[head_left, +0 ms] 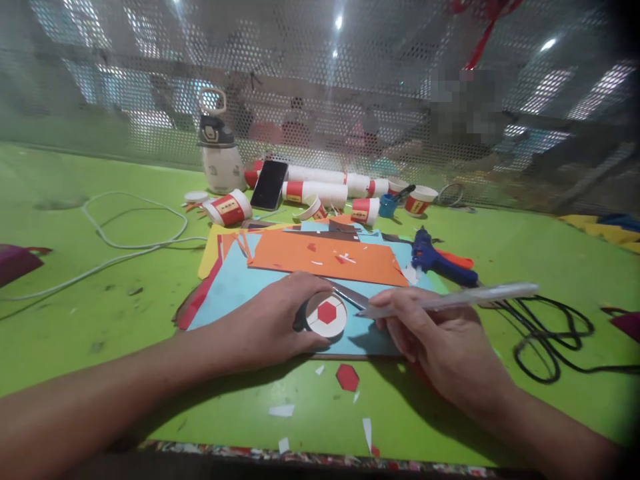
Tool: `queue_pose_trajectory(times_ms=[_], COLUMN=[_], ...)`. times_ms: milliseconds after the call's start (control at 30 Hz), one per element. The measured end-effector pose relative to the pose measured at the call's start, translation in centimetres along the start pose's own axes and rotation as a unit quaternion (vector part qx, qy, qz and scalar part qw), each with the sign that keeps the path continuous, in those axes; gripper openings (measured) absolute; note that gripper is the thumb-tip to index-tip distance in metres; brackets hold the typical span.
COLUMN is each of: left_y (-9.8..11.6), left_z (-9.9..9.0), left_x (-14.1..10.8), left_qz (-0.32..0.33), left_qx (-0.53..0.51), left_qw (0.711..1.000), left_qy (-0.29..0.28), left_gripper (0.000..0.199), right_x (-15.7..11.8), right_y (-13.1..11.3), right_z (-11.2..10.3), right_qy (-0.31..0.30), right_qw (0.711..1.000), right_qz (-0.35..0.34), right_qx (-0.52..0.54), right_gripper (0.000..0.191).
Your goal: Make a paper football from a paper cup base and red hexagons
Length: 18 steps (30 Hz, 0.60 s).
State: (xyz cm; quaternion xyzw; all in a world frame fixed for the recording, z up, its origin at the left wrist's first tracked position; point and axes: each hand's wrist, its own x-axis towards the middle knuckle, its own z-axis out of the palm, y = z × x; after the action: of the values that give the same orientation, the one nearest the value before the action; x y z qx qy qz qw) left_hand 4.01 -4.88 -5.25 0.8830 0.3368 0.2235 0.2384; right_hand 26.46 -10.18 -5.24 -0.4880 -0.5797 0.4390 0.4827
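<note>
My left hand [270, 317] is wrapped round the side of a small round white piece [342, 320], which has a red hexagon [327, 313] on its top. Between the fingers of my right hand [425, 327] is a pen [480, 295], its tip pointing left, a little right of the round piece. A dark, narrow metallic strip [349, 295] lies between the two hands on light blue paper [240, 293]. Nearer the front edge, a loose red hexagon [347, 377] lies on the green table [210, 413] among white paper scraps.
Orange paper [325, 255] lies behind my hands. A blue glue gun [440, 260] and black cable [545, 333] are on the right. Paper cups [231, 208], a phone [270, 185] and a white bottle [223, 167] stand or lie at the back. A white cable [125, 247] curves on the left.
</note>
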Motion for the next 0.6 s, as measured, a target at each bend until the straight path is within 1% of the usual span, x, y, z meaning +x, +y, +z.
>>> queue_pose_trajectory(times_ms=[67,167,300,433,600], left_y=[-0.2,-0.1,0.1,0.1,-0.1], left_z=[0.2,0.3,0.1,0.1,0.0], left_x=[0.1,0.3,0.4,0.4,0.5], left_qz=[0.000,-0.001,0.000,0.009,0.020], left_qx=[0.006,0.020,0.035,0.044,0.042], left_qw=[1.000,1.000,0.999,0.998,0.998], left_qy=[-0.002,-0.016,-0.033,-0.037,-0.038], left_gripper=[0.046,0.041,0.040,0.040,0.041], right_x=[0.0,0.1,0.3,0.5,0.5], right_y=[0.2,0.1,-0.6,-1.3,-1.4], right_z=[0.1,0.4,0.8,1.1,1.0], right_qy=[-0.027,-0.050,-0.056,-0.061,-0.083], right_qw=[0.999,0.998,0.995,0.992,0.986], right_qz=[0.007,0.018,0.037,0.050,0.037], right_qx=[-0.016,-0.036,-0.075,-0.102,-0.143], right_gripper=[0.027,0.025,0.016,0.010,0.009])
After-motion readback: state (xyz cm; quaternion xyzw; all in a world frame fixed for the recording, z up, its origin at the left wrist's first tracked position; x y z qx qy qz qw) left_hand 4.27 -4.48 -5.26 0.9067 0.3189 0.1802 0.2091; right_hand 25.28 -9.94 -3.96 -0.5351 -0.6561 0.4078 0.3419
